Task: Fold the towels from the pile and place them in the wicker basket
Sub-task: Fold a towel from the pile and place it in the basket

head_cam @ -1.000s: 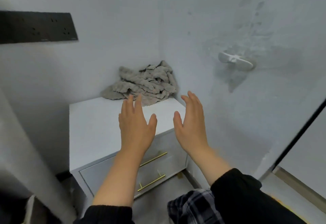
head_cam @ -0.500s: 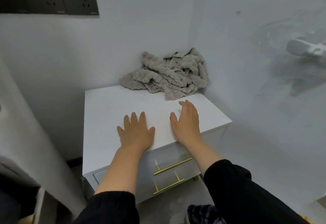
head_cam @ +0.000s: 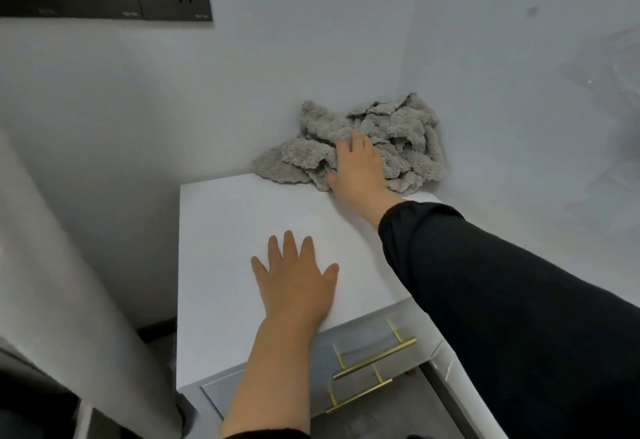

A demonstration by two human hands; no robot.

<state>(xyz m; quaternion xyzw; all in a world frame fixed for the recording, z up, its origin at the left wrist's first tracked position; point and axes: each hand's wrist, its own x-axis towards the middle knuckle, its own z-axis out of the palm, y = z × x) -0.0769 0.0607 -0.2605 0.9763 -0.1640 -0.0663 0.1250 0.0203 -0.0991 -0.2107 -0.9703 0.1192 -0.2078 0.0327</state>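
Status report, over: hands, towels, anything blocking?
Left hand flat on cabinet, open. Right hand grips towels, crumpled in corner. No basket in view. Nothing blocking.

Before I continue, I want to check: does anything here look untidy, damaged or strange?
Only the grey towels lie crumpled in the back corner of the white cabinet, under the right hand. The left hand lies flat on the top. Nothing looks damaged.

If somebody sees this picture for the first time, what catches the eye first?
The crumpled grey towel pile in the back corner of the white cabinet top draws the eye, with the right hand on it. The left hand lies flat near the cabinet's front edge.
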